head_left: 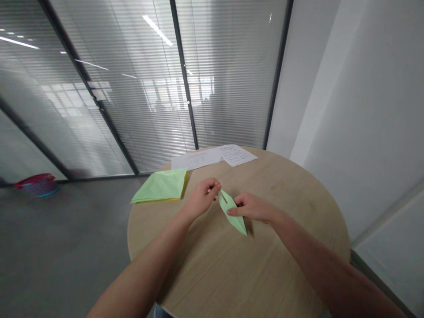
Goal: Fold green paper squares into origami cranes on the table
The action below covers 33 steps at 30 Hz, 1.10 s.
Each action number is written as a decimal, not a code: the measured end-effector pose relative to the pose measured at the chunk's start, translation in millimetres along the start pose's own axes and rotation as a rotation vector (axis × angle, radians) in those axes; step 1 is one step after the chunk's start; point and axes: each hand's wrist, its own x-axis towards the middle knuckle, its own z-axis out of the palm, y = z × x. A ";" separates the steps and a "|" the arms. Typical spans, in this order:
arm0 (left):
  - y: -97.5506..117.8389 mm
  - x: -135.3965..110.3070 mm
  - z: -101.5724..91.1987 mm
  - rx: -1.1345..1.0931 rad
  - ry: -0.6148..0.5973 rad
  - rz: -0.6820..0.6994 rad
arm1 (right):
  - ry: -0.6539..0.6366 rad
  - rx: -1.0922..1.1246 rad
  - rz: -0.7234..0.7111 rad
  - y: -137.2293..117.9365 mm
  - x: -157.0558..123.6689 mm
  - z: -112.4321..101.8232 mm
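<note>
Fingers of left hand [201, 197] pinching green paper [236, 217], right hand [254, 207] gripping its middle

the left hand [202, 196] and right hand [253, 207] are bare, wrists included. both forearms [149, 269] are bare as well, uncovered along their whole visible length down to the lower edge of the view. they look broad near the camera and slim at the wrists. a sliver of bluish cloth [162, 312], perhaps clothing, shows between them.

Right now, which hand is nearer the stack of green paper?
Left. The left hand is just right of the stack; the right hand lies farther, beyond the folded piece.
</note>
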 end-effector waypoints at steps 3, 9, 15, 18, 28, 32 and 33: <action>0.8 2.7 -0.6 -0.137 0.110 -0.069 | -0.028 -0.040 0.012 -0.5 0.1 0.5; 6.9 5.2 -8.2 -0.261 0.324 -0.081 | 0.062 0.066 0.011 -2.4 2.3 1.3; 10.7 -0.1 9.0 -0.248 -0.087 -0.240 | 0.178 0.060 -0.061 1.7 7.4 0.5; 8.4 -2.0 14.1 -0.225 -0.194 -0.254 | 0.121 -0.028 -0.090 4.0 9.0 2.5; 6.8 -4.8 -11.3 -0.012 -0.450 -0.177 | -0.090 -0.260 -0.037 -2.3 0.1 -1.7; 6.4 -2.8 -14.9 -0.056 -0.479 -0.197 | -0.133 -0.278 -0.021 -11.0 -6.5 -6.7; 6.1 -2.2 -15.6 -0.091 -0.476 -0.204 | -0.138 -0.282 -0.010 -13.3 -8.2 -7.8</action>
